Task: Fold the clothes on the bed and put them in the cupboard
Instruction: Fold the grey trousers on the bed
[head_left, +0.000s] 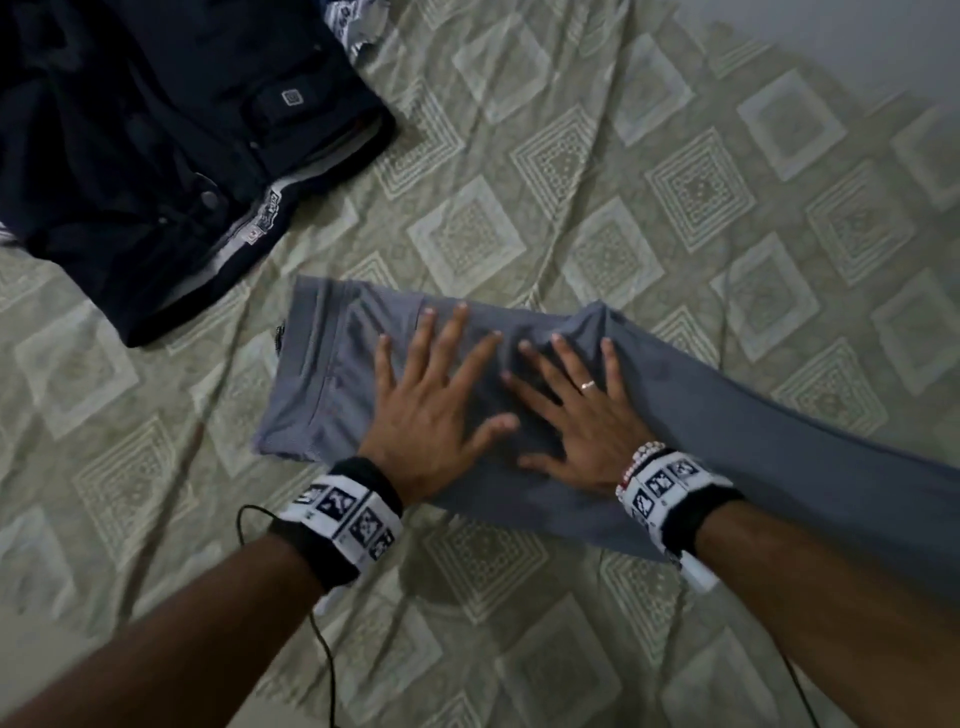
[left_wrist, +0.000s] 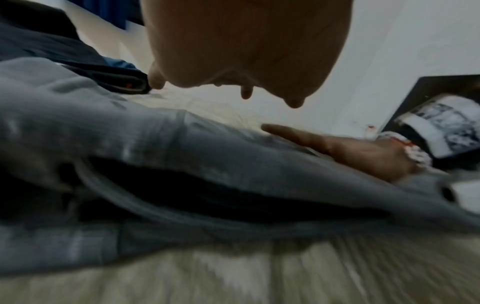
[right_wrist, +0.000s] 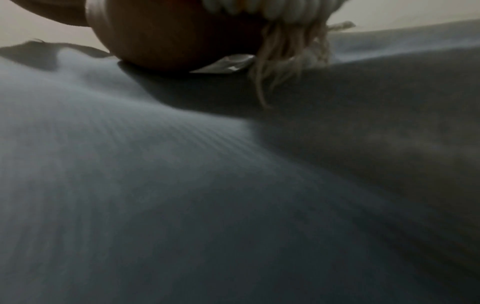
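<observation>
Grey trousers (head_left: 322, 374) lie across the patterned bed sheet (head_left: 623, 208), waistband to the left, legs running off to the lower right. My left hand (head_left: 436, 395) lies flat on the upper part of the trousers, fingers spread and straight. Beside it my right hand (head_left: 576, 410), wearing a ring, presses flat on the same grey fabric, fingers spread. The left wrist view shows the grey trousers (left_wrist: 130, 144) up close with my right hand (left_wrist: 350, 152) resting on them. Grey cloth (right_wrist: 182, 185) fills the right wrist view, and the fingers are hidden there.
Dark navy trousers (head_left: 156, 156) lie folded at the upper left of the bed, with a patterned white cloth (head_left: 353, 21) behind them. A pale wall (head_left: 857, 31) borders the bed at the upper right. Thin black cables (head_left: 322, 649) trail from my wrists.
</observation>
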